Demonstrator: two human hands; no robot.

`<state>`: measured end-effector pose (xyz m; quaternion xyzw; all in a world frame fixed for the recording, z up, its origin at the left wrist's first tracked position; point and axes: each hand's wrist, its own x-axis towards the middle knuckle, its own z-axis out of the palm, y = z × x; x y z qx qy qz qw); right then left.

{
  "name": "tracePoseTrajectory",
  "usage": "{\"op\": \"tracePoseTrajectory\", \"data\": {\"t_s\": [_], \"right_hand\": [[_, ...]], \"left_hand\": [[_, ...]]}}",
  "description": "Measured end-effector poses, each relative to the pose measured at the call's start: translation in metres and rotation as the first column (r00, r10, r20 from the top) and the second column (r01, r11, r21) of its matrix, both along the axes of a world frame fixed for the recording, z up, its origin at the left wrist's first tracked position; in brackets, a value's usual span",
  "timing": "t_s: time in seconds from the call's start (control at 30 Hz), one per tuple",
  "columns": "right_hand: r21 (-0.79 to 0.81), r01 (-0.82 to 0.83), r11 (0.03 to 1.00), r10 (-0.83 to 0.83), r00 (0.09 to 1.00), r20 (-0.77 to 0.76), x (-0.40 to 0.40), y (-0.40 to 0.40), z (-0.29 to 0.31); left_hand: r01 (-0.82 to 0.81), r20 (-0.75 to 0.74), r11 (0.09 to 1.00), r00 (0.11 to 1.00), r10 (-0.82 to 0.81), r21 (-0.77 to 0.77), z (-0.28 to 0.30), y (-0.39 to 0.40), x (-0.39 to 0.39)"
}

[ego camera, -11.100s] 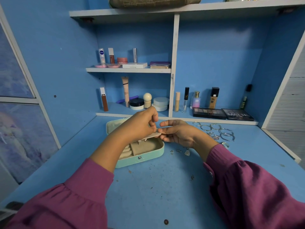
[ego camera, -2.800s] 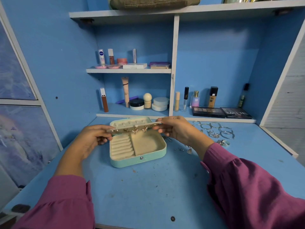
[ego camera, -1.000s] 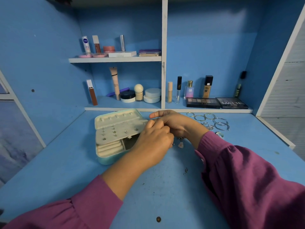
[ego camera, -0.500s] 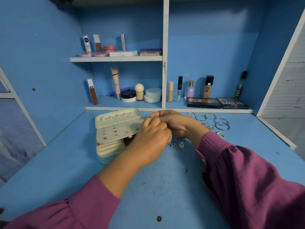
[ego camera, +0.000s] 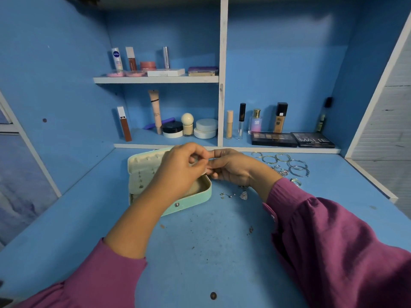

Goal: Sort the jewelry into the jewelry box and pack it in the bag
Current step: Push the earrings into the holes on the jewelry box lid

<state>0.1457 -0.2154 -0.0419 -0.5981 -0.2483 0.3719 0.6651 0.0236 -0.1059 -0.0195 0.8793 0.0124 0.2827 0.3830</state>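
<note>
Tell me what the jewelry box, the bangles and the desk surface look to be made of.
Jewelry box: mint outer shell, likely faux leather or plastic, with a metal snap; the cream lining looks like soft velvety fabric.
Bangles: thin metal, shiny, in silver and gold tones with bright glints.
Desk surface: probably painted wood, matte blue, with specks and a round screw or knot mark near the front.

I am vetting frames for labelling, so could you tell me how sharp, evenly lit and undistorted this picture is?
Head view: wide-angle bending bows the white shelf upright; light is soft and even, without glare; both hands are slightly blurred, so whatever they pinch over the jewelry box is unreadable.
</note>
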Motion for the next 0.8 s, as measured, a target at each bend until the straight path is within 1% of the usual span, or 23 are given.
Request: {"op": "tracePoseTrajectory", "data": {"t_s": [0.1, 0.23, 0.37, 0.47, 0.63, 0.8], "right_hand": [[-0.005, 0.032, 0.999, -0.032, 0.999, -0.040, 0.000, 0.000, 0.002], [-0.013, 0.036, 0.999, -0.037, 0.998, -0.048, -0.002, -0.001, 0.004], [-0.009, 0.035, 0.999, -0.035, 0.998, -0.052, -0.002, -0.001, 0.004], [-0.010, 0.032, 0.999, -0.033, 0.998, -0.047, -0.002, -0.001, 0.004], [-0.006, 0.029, 1.000, -0.029, 0.999, -0.045, -0.002, -0.001, 0.003], [-0.006, 0.024, 1.000, -0.024, 0.999, -0.048, -0.002, -0.001, 0.003]], "left_hand": [[-0.086, -0.001, 0.996, 0.996, 0.086, -0.002, 0.005, 0.012, 0.001], [-0.176, -0.065, 0.981, 0.981, 0.181, 0.081, 0.008, 0.029, 0.006], [-0.147, -0.170, 0.962, 0.967, 0.188, 0.229, 0.014, 0.033, 0.011], [-0.108, -0.219, 0.949, 0.959, 0.178, 0.295, 0.017, 0.033, 0.016], [-0.033, -0.307, 0.943, 0.941, 0.141, 0.331, 0.020, 0.036, 0.020], [0.004, -0.314, 0.941, 0.943, 0.108, 0.338, 0.022, 0.033, 0.020]]}}
